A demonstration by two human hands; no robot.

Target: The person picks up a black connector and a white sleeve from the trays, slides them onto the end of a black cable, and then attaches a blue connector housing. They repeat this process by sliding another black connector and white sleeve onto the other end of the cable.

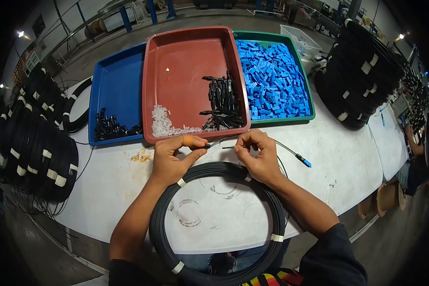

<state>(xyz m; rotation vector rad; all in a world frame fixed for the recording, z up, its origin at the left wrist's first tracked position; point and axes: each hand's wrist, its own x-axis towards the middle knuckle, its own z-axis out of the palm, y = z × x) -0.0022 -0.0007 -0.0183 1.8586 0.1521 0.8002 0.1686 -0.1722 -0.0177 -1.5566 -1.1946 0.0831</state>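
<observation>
My left hand [173, 159], with an orange wrap on one finger, pinches a small black piece [206, 146] between thumb and fingers. To its right, my right hand [257, 155] pinches a thin black cable whose bare end [228, 148] points left at the black piece; a gap separates the two. Below both hands lies a large coil of black cable [159, 214], bound with white tape. A cable end with a blue connector [306, 163] rests on the table right of my right hand.
Behind my hands stand a blue tray [117, 81] with black parts, a red tray [188, 52] with black and clear pieces, and a green tray [312, 107] of blue pieces. Cable coils [43, 157] are stacked left, more [362, 71] right. A person's arm [414, 145] shows far right.
</observation>
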